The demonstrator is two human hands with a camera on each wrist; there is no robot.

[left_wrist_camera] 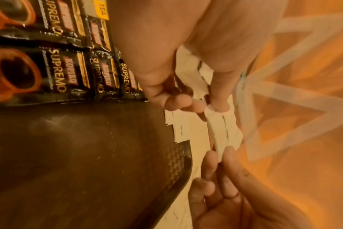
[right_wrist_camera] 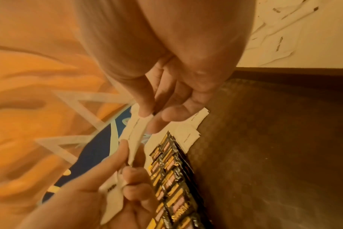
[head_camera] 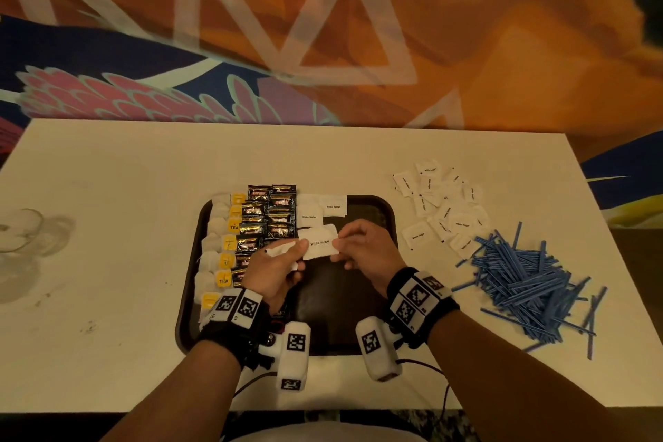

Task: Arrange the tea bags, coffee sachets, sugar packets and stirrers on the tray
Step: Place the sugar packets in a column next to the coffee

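Above the middle of the dark rectangular plastic tray [head_camera: 373, 212], a flat white paper sugar packet printed "White Sugar" [head_camera: 319, 244] is held clear of the tray floor between both hands. The right hand [head_camera: 366, 248] pinches its right edge with thumb and fingertips; the left hand [head_camera: 272, 269] pinches its left edge, with at least one more white packet [head_camera: 281, 250] tucked in the curled fingers.

Handling assessment: the packet appears very light, thin and limp, bowing slightly between the two pinches. It should tolerate an edge grip, though firm squeezing could crease it or split a seam. Holding it at the sealed edges is judged best.

Two sugar packets [head_camera: 323, 210] already lie flat near the tray's far edge, just beyond the held one, beside the black coffee sachets [head_camera: 269, 219] and yellow-tagged tea bags [head_camera: 224, 248] along the tray's left side. Loose sugar packets [head_camera: 441, 204] and blue plastic stirrers [head_camera: 531, 283] lie on the white table [head_camera: 107, 172], right of the tray.
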